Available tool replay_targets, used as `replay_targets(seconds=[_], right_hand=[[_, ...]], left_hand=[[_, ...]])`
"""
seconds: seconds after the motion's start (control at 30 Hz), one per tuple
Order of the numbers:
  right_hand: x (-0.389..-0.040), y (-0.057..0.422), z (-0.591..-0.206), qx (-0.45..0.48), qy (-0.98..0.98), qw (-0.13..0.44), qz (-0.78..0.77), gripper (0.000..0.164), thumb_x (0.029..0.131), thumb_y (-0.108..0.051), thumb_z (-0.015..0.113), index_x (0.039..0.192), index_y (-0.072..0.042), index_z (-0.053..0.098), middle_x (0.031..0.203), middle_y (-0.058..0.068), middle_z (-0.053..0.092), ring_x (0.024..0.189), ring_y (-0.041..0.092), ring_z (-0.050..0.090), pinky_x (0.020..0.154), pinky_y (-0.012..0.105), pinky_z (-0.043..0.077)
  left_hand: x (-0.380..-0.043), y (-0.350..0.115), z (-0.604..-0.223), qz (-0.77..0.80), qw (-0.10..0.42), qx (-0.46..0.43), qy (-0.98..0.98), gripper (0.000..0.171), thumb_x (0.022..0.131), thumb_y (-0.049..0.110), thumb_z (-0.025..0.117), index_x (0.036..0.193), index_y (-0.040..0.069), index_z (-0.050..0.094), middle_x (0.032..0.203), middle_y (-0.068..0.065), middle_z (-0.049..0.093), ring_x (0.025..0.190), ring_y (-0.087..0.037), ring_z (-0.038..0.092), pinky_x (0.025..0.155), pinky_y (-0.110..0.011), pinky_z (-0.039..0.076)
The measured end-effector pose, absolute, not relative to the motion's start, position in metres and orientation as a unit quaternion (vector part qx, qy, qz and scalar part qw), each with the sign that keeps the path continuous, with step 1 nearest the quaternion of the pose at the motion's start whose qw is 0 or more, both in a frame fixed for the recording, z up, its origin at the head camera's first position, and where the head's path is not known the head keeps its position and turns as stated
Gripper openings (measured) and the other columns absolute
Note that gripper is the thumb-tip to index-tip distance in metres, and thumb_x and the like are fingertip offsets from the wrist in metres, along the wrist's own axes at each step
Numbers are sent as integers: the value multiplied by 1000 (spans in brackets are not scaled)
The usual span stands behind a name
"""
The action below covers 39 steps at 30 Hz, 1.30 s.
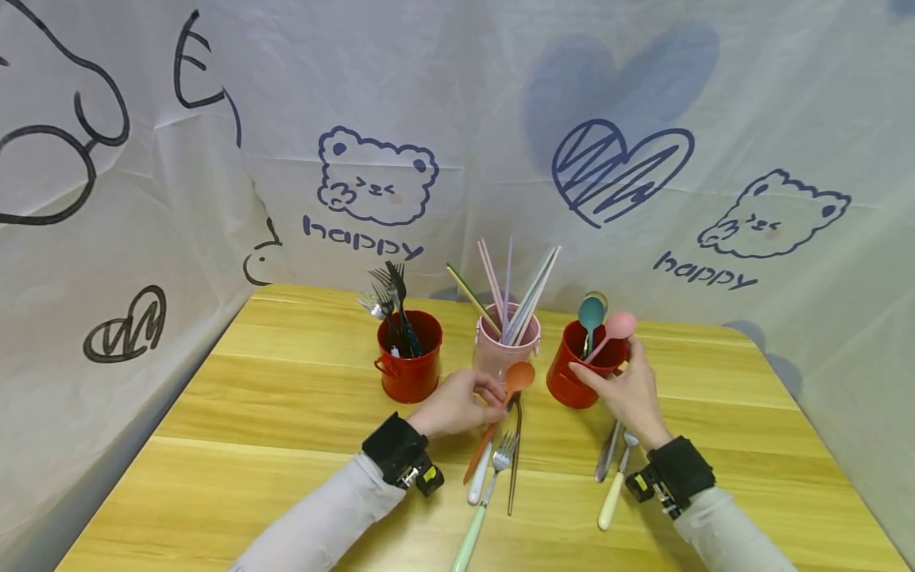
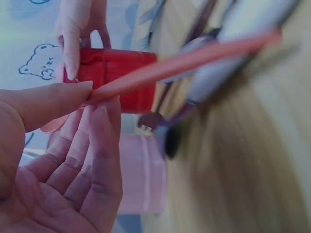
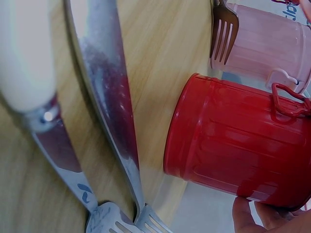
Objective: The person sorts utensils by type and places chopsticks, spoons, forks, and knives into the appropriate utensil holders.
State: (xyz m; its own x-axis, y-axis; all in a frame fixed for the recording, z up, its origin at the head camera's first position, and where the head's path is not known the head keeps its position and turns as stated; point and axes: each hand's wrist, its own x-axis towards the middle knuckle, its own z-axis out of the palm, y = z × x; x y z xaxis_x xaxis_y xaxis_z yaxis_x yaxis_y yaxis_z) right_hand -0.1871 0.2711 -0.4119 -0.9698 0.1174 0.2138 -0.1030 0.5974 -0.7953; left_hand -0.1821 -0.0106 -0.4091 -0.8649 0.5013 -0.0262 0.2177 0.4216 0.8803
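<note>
My left hand (image 1: 463, 403) pinches an orange spoon (image 1: 519, 376) by its handle between thumb and fingers, the bowl pointing up and away. In the left wrist view the handle (image 2: 184, 63) slants across, above the table. My right hand (image 1: 632, 393) grips the right red bucket (image 1: 568, 385) near its rim, thumb at the front and fingers round the right side. In that bucket stand a pink spoon (image 1: 620, 324), a teal spoon (image 1: 591, 312) and a yellowish one behind. The right wrist view has fingertips (image 3: 243, 213) against the bucket's side.
A pink bucket (image 1: 493, 357) of chopsticks or straws stands mid-table; another red bucket (image 1: 411, 381) at left holds several forks (image 1: 389, 290). Before me lie a green-handled fork (image 1: 469, 536), a white handle (image 1: 480, 477), a thin dark fork (image 1: 514, 469) and cutlery with a cream handle (image 1: 611, 500).
</note>
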Motion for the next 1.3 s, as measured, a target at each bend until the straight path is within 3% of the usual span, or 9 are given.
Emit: replay_targets(seconds=[0.27,0.47,0.7,1.0,1.13,1.3], right_hand=[[-187,272,-411,-3,-884,129,450,84,85,-26,81,149,-1,32,144,25,50,129,41,50,103,60,51],[-188,273,-413,0,-885,135,446,85,85,-26,82,149,0,32,143,26,51,127,41,51,102,61,51],[-190,274,-412,5,-884,147,445,84,83,-24,83,147,-1,35,140,24,54,125,39,54,99,59,54],[-188,272,-412,3,-884,139,447,85,84,-28,83,148,-2,33,140,24,53,125,39,54,100,59,53],[-187,271,-412,5,-884,130,449,86,85,-29,81,150,-2,31,142,24,52,126,39,53,101,60,52],[-188,271,-411,1,-884,129,449,85,85,-27,81,149,-1,32,141,24,52,125,37,53,101,58,53]], left_hand=[[-191,14,-380,531,118,253,800,16,90,3,71,104,-4,69,97,-18,73,79,-10,65,73,-16,57],[-202,35,-359,524,57,259,809,18,92,5,69,109,-2,69,103,-17,74,87,-21,72,79,-19,59],[-212,60,-335,559,-3,239,794,22,95,12,68,116,5,68,110,-10,73,96,-21,73,82,-18,57],[-223,87,-317,615,-96,240,745,21,94,5,68,114,0,67,109,-16,73,98,-21,75,87,-15,57],[-228,96,-319,607,-91,242,752,21,95,6,67,115,0,66,112,-16,73,101,-22,75,89,-16,57],[-229,99,-331,527,-33,252,811,31,97,9,65,127,1,63,122,-15,71,105,-23,74,89,-20,58]])
